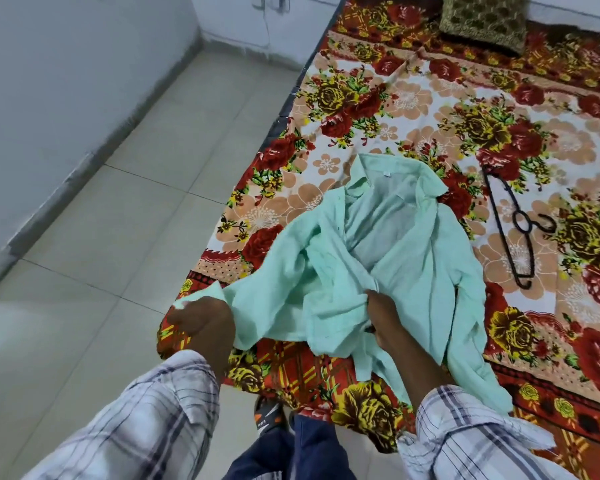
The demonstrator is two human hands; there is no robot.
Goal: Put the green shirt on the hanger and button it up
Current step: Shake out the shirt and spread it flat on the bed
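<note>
The pale green shirt (388, 237) lies crumpled and unbuttoned on the flowered bed cover, collar pointing away from me. My left hand (205, 320) grips the shirt's near left edge at the bed's corner. My right hand (383, 308) pinches a fold of the shirt's front near its middle. A black hanger (511, 230) lies flat on the cover to the right of the shirt, its hook pointing right, touched by neither hand.
The bed, under a red and orange flowered cover (413, 109), fills the right side. A dark patterned cushion (485, 22) sits at its far end. Tiled floor (136, 185) and a white wall lie to the left. My foot in a sandal (269, 415) stands by the bed edge.
</note>
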